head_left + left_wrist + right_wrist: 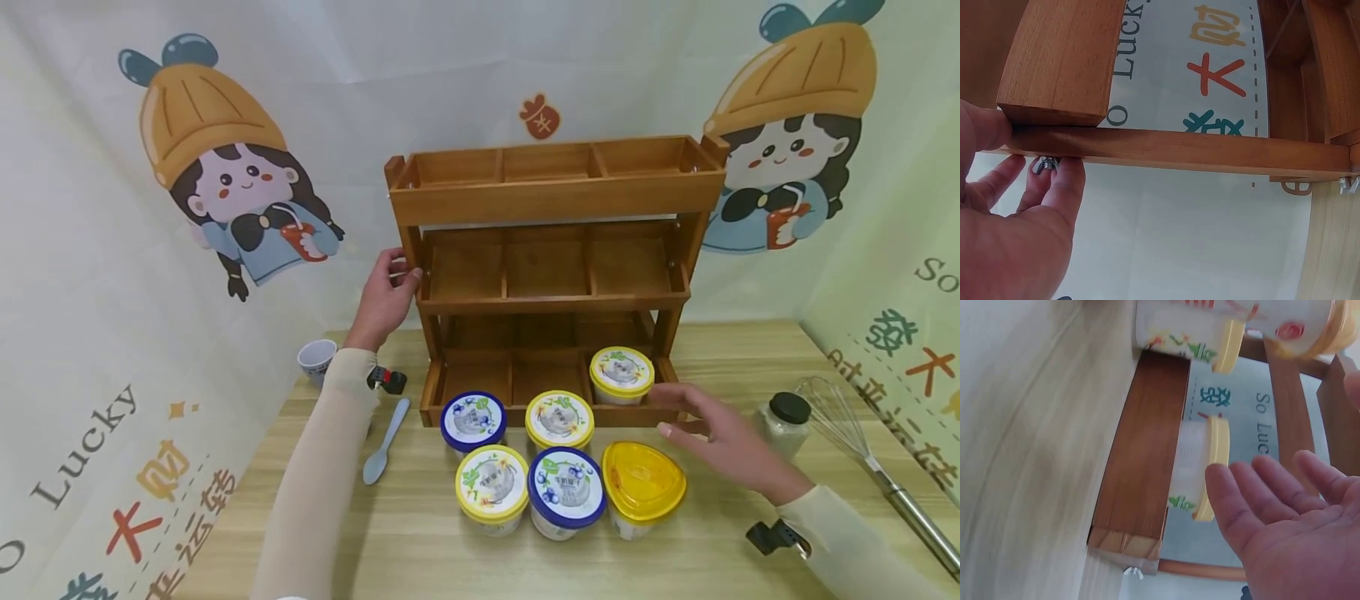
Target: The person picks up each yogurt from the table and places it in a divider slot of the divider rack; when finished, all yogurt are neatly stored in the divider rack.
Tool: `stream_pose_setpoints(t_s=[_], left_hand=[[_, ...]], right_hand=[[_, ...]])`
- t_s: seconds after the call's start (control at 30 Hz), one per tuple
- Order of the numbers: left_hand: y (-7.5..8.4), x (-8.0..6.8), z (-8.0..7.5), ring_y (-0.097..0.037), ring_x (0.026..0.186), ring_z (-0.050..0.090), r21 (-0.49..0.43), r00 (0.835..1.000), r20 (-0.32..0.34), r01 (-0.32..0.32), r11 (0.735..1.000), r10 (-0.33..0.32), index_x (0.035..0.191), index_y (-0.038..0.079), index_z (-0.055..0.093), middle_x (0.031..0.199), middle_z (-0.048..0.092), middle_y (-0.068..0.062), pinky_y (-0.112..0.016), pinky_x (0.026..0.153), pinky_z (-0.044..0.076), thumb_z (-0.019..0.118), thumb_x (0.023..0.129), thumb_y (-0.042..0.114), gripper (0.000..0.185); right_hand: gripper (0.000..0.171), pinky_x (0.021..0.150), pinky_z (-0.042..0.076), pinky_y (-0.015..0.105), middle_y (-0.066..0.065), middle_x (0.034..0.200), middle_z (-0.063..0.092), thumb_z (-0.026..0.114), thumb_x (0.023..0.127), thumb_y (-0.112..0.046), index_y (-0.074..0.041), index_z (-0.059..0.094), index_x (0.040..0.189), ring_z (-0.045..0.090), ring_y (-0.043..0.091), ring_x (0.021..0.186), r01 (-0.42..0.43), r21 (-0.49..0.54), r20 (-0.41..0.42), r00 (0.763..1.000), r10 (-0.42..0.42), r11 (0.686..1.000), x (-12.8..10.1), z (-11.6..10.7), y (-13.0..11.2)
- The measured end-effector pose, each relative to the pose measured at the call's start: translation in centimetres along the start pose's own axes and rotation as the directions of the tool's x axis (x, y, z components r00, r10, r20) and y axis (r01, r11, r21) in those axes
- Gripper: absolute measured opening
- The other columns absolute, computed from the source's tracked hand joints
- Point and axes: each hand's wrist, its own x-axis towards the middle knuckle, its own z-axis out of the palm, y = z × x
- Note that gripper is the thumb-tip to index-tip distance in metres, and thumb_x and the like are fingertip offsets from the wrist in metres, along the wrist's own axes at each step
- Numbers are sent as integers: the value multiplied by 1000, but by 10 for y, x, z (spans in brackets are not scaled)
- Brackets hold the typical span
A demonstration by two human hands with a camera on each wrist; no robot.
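A three-tier wooden rack (555,196) stands at the back of the table. My left hand (401,271) grips its left upright at the middle shelf; in the left wrist view the thumb and fingers of that hand (1022,156) clasp the rack's board (1179,150). My right hand (675,410) hovers open, fingers straight, beside the bottom shelf's right end. It holds nothing. A yellow-lidded cup (621,372) sits in the bottom right compartment, just left of that hand. In the right wrist view this cup (1200,465) lies past my open palm (1285,506).
In front of the rack stand two blue-lidded cups (472,419) (566,489), two yellow-lidded cups (559,419) (492,483) and a yellow triangular-lidded tub (642,483). A white cup (317,360) and blue spoon (385,454) lie left. A black-capped jar (786,421) and whisk (862,450) lie right.
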Motion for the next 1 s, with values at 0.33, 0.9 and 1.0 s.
stream_pose_setpoints(t_s=[0.33,0.9,1.0], left_hand=[[0,-2,1,-35,140,56,-9,1000,-3,-19,1000,19,155,16,42,149,54,-18,-54,114,50,58,109,30,51],[3,-4,0,-33,141,54,-1,1000,25,-11,1000,11,158,18,38,150,51,-16,-55,114,49,56,109,33,54],[4,-5,-1,-33,142,53,4,1000,27,3,1000,-3,158,18,38,151,51,-17,-54,115,48,55,110,33,53]], right_hand=[[43,97,60,30,17,147,62,63,107,-18,-9,53,148,64,13,128,56,69,61,996,-60,996,-19,15,-17],[96,98,58,27,21,158,51,90,83,-17,-14,36,163,54,-3,135,130,134,190,970,-154,983,-48,19,-14],[96,99,58,27,19,158,52,91,83,-19,-14,37,162,55,-2,134,112,133,198,971,-137,985,-47,21,-15]])
